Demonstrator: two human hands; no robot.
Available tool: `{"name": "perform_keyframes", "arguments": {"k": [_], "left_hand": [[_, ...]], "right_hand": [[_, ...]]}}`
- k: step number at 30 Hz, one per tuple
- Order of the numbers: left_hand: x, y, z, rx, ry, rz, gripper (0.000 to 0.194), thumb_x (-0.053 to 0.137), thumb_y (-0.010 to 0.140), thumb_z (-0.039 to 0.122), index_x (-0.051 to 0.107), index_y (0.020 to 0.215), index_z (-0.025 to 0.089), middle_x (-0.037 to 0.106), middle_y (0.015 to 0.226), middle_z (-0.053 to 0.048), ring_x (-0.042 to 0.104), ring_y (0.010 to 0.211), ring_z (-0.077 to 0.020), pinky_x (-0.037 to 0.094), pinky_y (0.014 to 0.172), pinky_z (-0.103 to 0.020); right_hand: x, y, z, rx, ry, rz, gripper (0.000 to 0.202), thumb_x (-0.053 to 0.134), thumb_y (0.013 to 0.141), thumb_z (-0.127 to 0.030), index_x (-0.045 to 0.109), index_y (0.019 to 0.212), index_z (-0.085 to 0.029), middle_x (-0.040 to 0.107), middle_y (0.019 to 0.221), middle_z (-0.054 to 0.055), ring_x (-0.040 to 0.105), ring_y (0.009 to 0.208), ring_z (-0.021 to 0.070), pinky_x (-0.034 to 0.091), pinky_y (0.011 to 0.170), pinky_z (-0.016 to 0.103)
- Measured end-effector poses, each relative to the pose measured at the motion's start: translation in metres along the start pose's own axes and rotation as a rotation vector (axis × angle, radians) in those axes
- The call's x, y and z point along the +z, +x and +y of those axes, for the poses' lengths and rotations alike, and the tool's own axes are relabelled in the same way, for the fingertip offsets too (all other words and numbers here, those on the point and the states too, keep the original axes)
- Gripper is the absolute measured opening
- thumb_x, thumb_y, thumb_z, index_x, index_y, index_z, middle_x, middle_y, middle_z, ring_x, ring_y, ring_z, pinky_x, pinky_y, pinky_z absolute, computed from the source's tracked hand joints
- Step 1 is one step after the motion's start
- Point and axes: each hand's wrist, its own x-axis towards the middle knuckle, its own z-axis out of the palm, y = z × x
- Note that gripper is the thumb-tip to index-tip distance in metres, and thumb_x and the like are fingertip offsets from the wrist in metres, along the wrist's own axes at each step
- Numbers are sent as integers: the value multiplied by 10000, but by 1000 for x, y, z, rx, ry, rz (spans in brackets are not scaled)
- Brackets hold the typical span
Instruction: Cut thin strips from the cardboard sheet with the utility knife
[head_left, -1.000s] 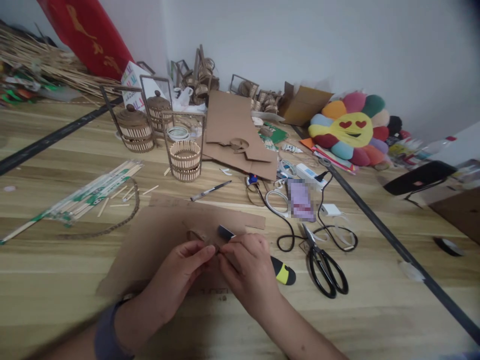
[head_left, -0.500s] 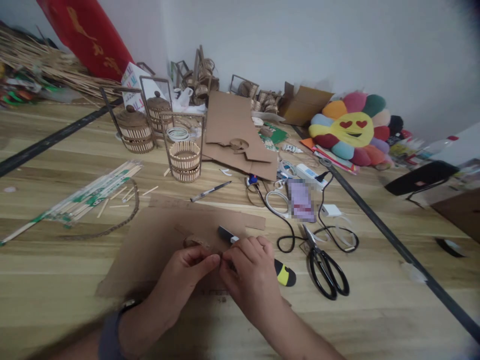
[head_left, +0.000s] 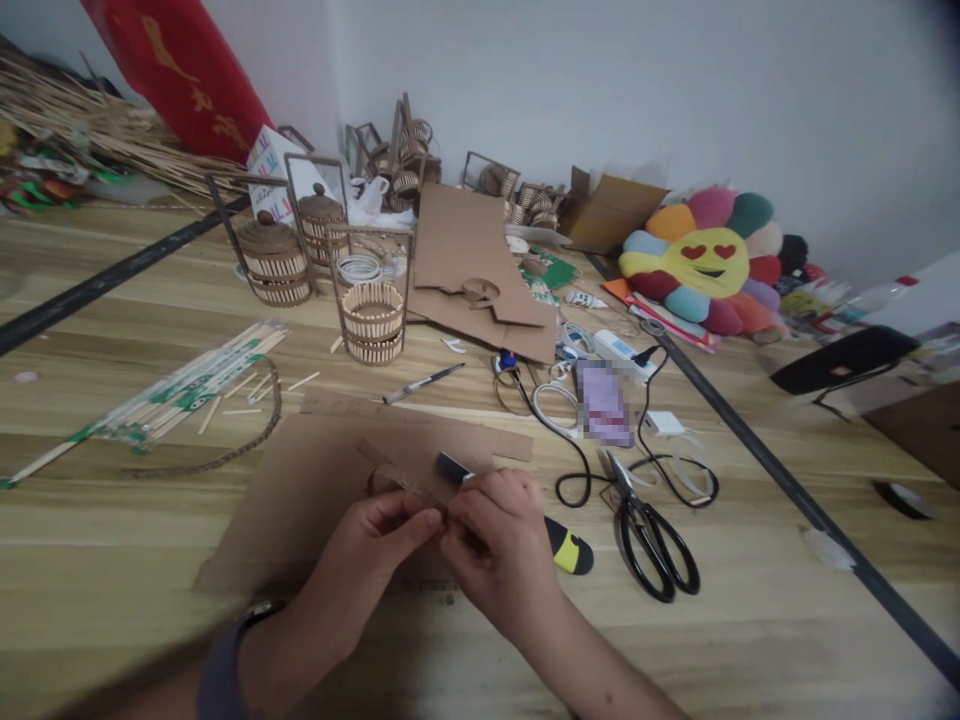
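Note:
My left hand (head_left: 382,540) pinches a thin brown cardboard strip (head_left: 397,478), whose curled end rises above the fingers. Right beside it, my right hand (head_left: 499,545) has its fingertips pressed together at the strip's other end, where the detail is hidden. Both hands are above a flat cardboard sheet (head_left: 300,500). A cutter with a black and yellow handle (head_left: 571,548) lies partly under my right hand, its dark end showing at the upper left of that hand. Black-handled scissors (head_left: 652,540) lie to the right.
Beyond the sheet are a pen (head_left: 424,383), a small slatted bucket (head_left: 373,335), two lidded buckets and cardboard pieces (head_left: 457,240). Bagged sticks (head_left: 195,385) lie at left. A phone (head_left: 604,400), cables and a power strip (head_left: 622,352) are at right, a flower cushion (head_left: 705,262) behind.
More of the cardboard strip shows above my left fingers. My right hand has turned slightly, its fingertips still close to my left hand. The view has shifted a little.

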Motion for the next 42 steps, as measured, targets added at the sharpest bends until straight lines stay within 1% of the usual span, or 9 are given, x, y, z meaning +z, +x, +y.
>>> {"name": "perform_keyframes", "arguments": {"k": [3,6,10,14,20,25,30,37,42], "left_hand": [[0,0,3,-6,-12,17,269,753,696,433,684,689,173,623,678,14,521,675,-157,420,654,-264],[-1,0,3,-20,-2,59,280,763,686,438,686,675,169,625,670,10,530,678,-160,424,660,-266],[-2,2,3,-60,-99,92,250,785,656,409,702,691,176,660,701,0,558,709,-164,448,715,-277],[0,3,6,-94,-210,78,207,810,622,353,707,691,187,679,708,8,579,741,-160,455,728,-256],[1,3,6,-122,-294,41,209,836,603,336,710,673,185,673,674,25,568,719,-140,452,704,-223],[0,3,3,-103,-253,31,204,831,623,344,713,669,184,659,652,32,551,707,-134,440,692,-217],[2,2,5,-91,-217,48,211,825,624,354,713,665,180,671,670,21,536,698,-132,433,679,-217],[3,2,9,-125,-309,63,215,844,579,331,705,659,187,675,674,25,561,720,-137,453,699,-217],[3,3,6,-116,-304,40,224,845,585,344,709,652,180,668,650,23,546,690,-130,444,673,-213]], "right_hand": [[-2,2,4,78,97,-32,142,538,734,-74,552,699,-211,602,722,-17,548,735,167,341,725,336],[-3,3,6,113,123,-33,129,557,762,-88,562,719,-210,600,711,-20,558,720,162,355,719,328],[-3,1,5,43,62,19,95,587,847,-136,631,847,-220,660,796,1,586,786,178,357,802,364],[1,-3,3,-15,12,15,111,584,892,-153,662,930,-221,684,837,9,591,804,180,354,838,376],[2,-4,1,-57,-48,37,95,569,928,-162,657,930,-197,686,822,17,590,782,181,341,831,377],[1,-3,-1,-60,-75,-10,120,539,947,-179,649,904,-198,677,818,19,591,786,181,331,838,375],[2,-4,3,-38,-67,-30,136,531,941,-165,645,875,-197,671,818,19,593,787,180,331,841,381],[2,-3,3,-61,-15,16,134,541,929,-149,658,967,-201,680,848,23,585,794,175,359,829,373],[3,-3,2,-87,-49,28,105,558,930,-156,655,931,-196,675,805,18,580,756,172,356,827,381]]}}
